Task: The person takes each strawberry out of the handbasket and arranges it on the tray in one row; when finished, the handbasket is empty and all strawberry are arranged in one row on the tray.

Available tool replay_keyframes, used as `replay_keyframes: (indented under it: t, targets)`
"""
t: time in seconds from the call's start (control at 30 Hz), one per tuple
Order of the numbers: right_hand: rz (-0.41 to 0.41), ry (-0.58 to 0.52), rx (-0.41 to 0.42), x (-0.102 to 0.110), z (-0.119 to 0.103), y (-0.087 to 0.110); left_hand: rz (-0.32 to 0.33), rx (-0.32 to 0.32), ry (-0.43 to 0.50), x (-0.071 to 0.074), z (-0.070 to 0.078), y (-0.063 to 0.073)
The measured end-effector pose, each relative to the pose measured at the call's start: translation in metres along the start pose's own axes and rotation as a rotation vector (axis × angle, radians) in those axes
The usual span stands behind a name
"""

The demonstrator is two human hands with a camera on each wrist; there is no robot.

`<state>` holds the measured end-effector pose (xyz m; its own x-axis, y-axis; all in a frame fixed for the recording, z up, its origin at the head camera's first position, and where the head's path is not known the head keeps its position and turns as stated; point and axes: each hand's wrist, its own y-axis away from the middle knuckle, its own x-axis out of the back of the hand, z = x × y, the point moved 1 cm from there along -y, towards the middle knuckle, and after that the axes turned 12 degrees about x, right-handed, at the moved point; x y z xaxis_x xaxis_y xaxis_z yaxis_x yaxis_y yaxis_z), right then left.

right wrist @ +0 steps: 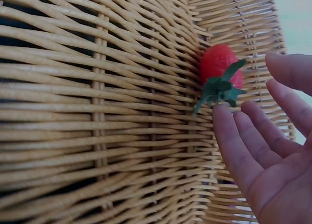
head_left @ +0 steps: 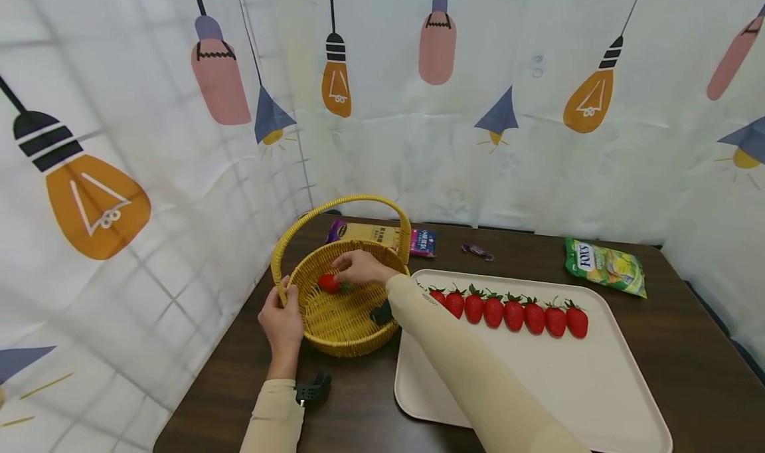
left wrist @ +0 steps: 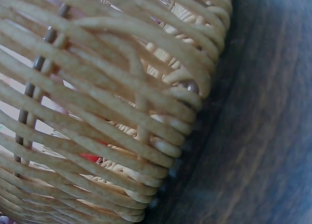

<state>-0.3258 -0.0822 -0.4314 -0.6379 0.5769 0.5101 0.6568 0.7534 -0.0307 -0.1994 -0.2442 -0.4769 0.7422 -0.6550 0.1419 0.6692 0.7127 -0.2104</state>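
A red strawberry [head_left: 328,283] with green leaves lies inside the yellow wicker basket [head_left: 343,347], against its woven wall. My right hand [head_left: 362,268] reaches into the basket. In the right wrist view its fingers [right wrist: 234,146] are extended and spread apart from the thumb, with the fingertips close to the leaves of the strawberry [right wrist: 219,65]; whether they touch is hard to tell. At the basket's left side my left hand [head_left: 283,320] grips the rim near the foot of the handle. The left wrist view shows the basket weave [left wrist: 97,87], but not that hand.
Right of the basket, a beige tray [head_left: 538,386] carries a row of several strawberries [head_left: 514,314]. Behind the basket lie snack packets [head_left: 423,242] and a small purple wrapped candy [head_left: 477,251]. A green candy bag [head_left: 605,267] sits at the back right, before a patterned curtain [head_left: 388,161].
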Motion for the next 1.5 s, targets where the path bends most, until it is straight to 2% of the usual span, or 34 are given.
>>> replay_keyframes:
  t: [0.3,0.53,0.67,1.0,1.33,1.5]
  targets:
    - [-0.009,-0.070,-0.028,-0.005,0.010,-0.001,-0.025,0.032,0.030,-0.002,-0.002,0.004]
    - [-0.142,0.137,0.032,-0.013,0.011,0.000,-0.037,0.026,0.027,-0.001,-0.004,0.007]
    - [-0.178,0.153,0.045,-0.016,0.011,0.000,-0.035,0.016,0.018,-0.001,-0.002,0.007]
    - [-0.219,0.077,0.076,-0.020,0.013,0.000,-0.038,0.018,0.012,0.000,-0.001,0.007]
    - [-0.262,0.029,0.104,-0.025,0.006,-0.002,-0.028,0.015,0.022,0.000,0.000,0.006]
    - [-0.202,-0.056,0.113,-0.020,0.002,-0.005,-0.024,-0.014,0.025,0.001,0.000,0.002]
